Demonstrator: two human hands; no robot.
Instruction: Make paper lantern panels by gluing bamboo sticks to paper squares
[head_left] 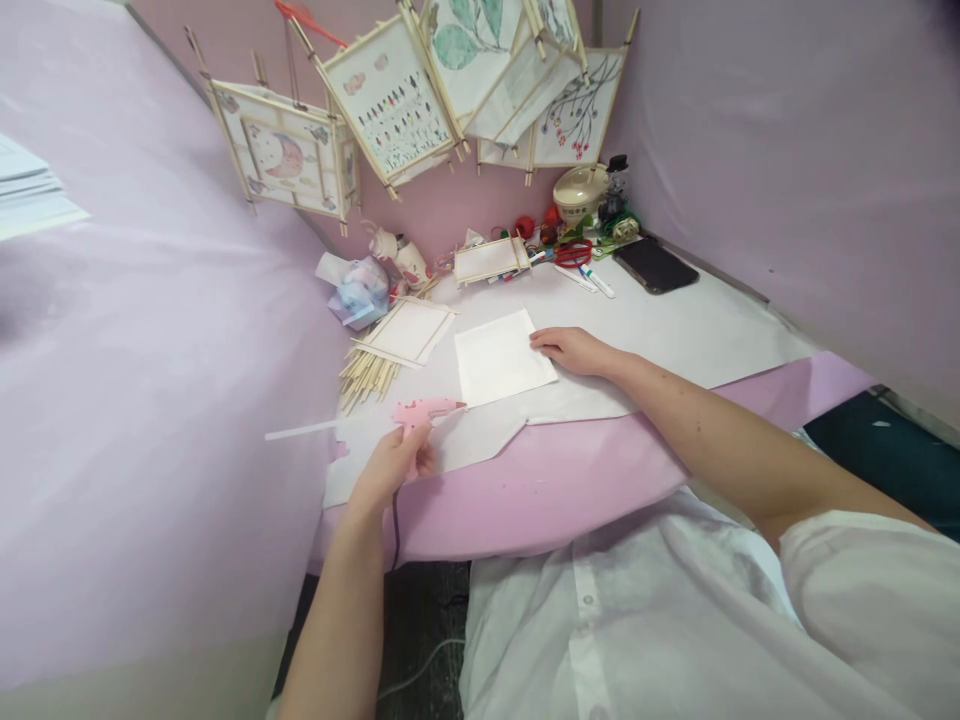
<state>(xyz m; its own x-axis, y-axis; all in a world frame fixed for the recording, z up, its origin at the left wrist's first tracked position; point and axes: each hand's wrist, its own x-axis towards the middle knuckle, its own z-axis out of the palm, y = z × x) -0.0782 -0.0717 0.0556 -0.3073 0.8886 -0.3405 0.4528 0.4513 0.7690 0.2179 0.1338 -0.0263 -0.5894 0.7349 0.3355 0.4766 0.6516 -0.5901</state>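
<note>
My left hand (pixel 394 468) is closed round the grip of a pink glue gun (pixel 427 410), whose nozzle points right toward a white square sheet (pixel 501 357). A dark cord hangs from the gun below my wrist. My right hand (pixel 574 350) lies flat on the table with its fingers on the right edge of that white sheet. A white glue stick (pixel 304 431) pokes out to the left behind the gun.
A wooden-framed paper panel (pixel 411 330) lies over a bundle of wooden sticks (pixel 367 375). At the back are another frame (pixel 491 259), red scissors (pixel 574 253), markers, a phone (pixel 655 265) and a pot (pixel 579 190). Paper lanterns (pixel 397 100) hang above.
</note>
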